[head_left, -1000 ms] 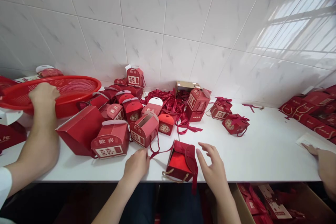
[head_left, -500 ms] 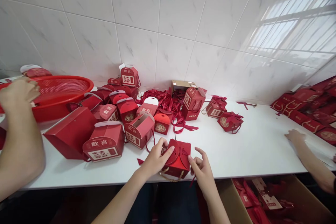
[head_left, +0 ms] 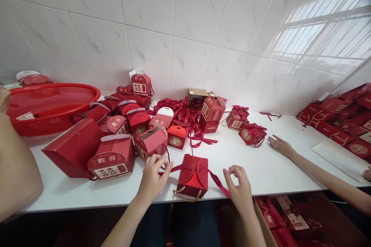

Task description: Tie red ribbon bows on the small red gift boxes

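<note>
The left hand (head_left: 156, 171) pinches one end of the red ribbon (head_left: 216, 179) between thumb and fingers. The right hand (head_left: 240, 186) curls loosely beside its other end, grip unclear. The ribbon-threaded gift box (head_left: 193, 190) sits between them on the white table (head_left: 272, 173).

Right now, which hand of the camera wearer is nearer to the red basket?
Left. The left hand is right of the basket, with boxes between them; the right hand is farther right, beyond the ribboned box.
</note>
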`<state>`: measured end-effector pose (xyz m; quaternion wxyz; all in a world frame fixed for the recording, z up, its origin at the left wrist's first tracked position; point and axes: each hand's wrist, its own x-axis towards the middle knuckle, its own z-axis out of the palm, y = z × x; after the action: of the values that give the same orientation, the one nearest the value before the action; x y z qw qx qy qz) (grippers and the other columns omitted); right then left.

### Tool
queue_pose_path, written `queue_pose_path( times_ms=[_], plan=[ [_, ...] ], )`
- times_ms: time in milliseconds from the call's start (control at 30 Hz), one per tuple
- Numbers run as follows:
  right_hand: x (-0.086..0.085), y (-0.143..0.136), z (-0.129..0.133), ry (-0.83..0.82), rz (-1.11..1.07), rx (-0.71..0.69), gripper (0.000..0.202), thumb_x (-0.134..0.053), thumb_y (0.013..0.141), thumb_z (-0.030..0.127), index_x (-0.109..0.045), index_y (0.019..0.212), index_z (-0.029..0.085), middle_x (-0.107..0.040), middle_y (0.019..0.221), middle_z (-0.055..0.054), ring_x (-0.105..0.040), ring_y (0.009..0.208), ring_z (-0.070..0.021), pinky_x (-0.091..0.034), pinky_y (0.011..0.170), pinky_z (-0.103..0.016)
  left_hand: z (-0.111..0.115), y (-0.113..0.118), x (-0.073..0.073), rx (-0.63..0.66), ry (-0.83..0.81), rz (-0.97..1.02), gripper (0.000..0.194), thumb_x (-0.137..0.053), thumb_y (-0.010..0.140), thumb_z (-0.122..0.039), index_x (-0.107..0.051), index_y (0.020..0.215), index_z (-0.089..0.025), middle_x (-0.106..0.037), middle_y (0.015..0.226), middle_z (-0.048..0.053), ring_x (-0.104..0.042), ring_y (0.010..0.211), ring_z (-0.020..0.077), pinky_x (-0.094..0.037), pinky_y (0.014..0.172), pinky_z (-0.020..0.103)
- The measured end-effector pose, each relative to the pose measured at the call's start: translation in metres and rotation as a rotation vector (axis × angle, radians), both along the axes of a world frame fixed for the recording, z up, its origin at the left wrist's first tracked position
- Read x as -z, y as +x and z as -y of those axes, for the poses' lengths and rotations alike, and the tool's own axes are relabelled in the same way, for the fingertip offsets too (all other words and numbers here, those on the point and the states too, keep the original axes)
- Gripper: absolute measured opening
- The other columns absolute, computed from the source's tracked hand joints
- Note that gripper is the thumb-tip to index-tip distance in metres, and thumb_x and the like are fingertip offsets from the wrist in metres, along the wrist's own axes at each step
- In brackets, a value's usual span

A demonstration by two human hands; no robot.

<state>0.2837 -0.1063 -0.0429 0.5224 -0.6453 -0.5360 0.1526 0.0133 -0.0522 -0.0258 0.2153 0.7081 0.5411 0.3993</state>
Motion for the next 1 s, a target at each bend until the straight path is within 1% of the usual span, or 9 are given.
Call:
queue_pose_path(
  times_ms=[133,233,267,333,433,500,600,767,1000],
  plan=[
    [0.008,-0.017,0.014,-0.291,-0.192,-0.147,0.056,-0.038,0.087,0.061,-0.055,0.054,0.019,-0.041,0.05,0.002,-0.039,0.049,-0.0133,-0.033,0.053,-0.028,0.021,-0.004,0.0,0.149,-0.291,-0.026,0.045,-0.035,0.092,-0.046,-0.062,0.066,-0.021,-0.063,0.072,0.004,-0.059,0.072,0.0212,-0.042,0.069,0.031],
    [0.014,-0.034,0.012,-0.416,-0.47,-0.213,0.061,-0.039,0.083,0.067,-0.057,0.054,0.017,-0.036,0.043,0.004,-0.033,0.04,-0.0104,-0.028,0.044,-0.026,0.023,0.003,0.003,0.133,-0.397,0.133,0.034,-0.047,0.086,-0.049,-0.069,0.095,-0.025,-0.069,0.096,0.006,-0.061,0.096,0.0261,-0.043,0.079,0.033],
    [0.015,-0.039,0.01,-0.4,-0.592,-0.195,0.058,-0.043,0.081,0.067,-0.059,0.057,0.017,-0.041,0.045,0.004,-0.034,0.039,-0.0094,-0.028,0.041,-0.024,0.021,0.007,0.004,0.095,-0.425,0.251,0.035,-0.053,0.083,-0.05,-0.068,0.103,-0.025,-0.069,0.1,0.006,-0.06,0.1,0.0263,-0.043,0.08,0.032],
    [0.014,-0.045,0.005,-0.299,-0.893,-0.139,0.047,-0.055,0.077,0.063,-0.063,0.07,0.017,-0.055,0.058,0.002,-0.043,0.043,-0.008,-0.033,0.04,-0.022,0.016,0.016,0.004,0.026,-0.5,0.556,0.042,-0.063,0.077,-0.049,-0.064,0.111,-0.024,-0.068,0.095,0.005,-0.062,0.092,0.0226,-0.046,0.073,0.029],
    [0.011,-0.045,-0.003,-0.119,-1.347,-0.094,0.034,-0.07,0.071,0.051,-0.065,0.086,0.021,-0.065,0.081,0.002,-0.058,0.059,-0.0076,-0.046,0.05,-0.019,0.01,0.029,-0.003,0.01,-0.592,1.052,0.035,-0.073,0.069,-0.041,-0.066,0.098,-0.023,-0.063,0.079,-0.002,-0.06,0.073,0.0136,-0.045,0.06,0.022],
    [0.01,-0.042,-0.007,-0.053,-1.529,-0.059,0.029,-0.075,0.07,0.043,-0.064,0.086,0.021,-0.065,0.078,0.003,-0.061,0.064,-0.0078,-0.05,0.054,-0.018,0.008,0.034,-0.011,0.016,-0.611,1.313,0.027,-0.078,0.066,-0.036,-0.066,0.085,-0.021,-0.061,0.076,-0.004,-0.061,0.073,0.0115,-0.046,0.059,0.02],
    [0.011,-0.038,-0.012,0.012,-1.589,0.02,0.02,-0.077,0.069,0.028,-0.064,0.082,0.021,-0.065,0.071,0.004,-0.063,0.065,-0.0081,-0.052,0.055,-0.017,0.006,0.037,-0.02,-0.069,-0.563,1.491,0.026,-0.081,0.062,-0.033,-0.066,0.078,-0.019,-0.062,0.079,-0.003,-0.062,0.072,0.0111,-0.048,0.058,0.02],
    [0.012,-0.04,-0.012,0.049,-1.524,0.077,0.024,-0.08,0.062,0.013,-0.063,0.077,0.02,-0.066,0.071,0.006,-0.063,0.064,-0.0065,-0.054,0.06,-0.016,0.002,0.032,-0.022,-0.177,-0.352,1.46,0.028,-0.083,0.06,-0.028,-0.067,0.08,-0.018,-0.06,0.078,-0.004,-0.058,0.065,0.0081,-0.047,0.052,0.018],
    [-0.003,-0.045,-0.007,0.122,-1.28,0.096,0.02,-0.08,0.066,0.028,-0.065,0.074,0.018,-0.067,0.069,0.004,-0.064,0.065,-0.0084,-0.057,0.068,-0.021,0.001,0.024,-0.022,-0.255,-0.227,1.424,0.031,-0.081,0.062,-0.032,-0.066,0.085,-0.018,-0.063,0.082,-0.001,-0.059,0.065,0.0104,-0.046,0.048,0.019]
  ],
)
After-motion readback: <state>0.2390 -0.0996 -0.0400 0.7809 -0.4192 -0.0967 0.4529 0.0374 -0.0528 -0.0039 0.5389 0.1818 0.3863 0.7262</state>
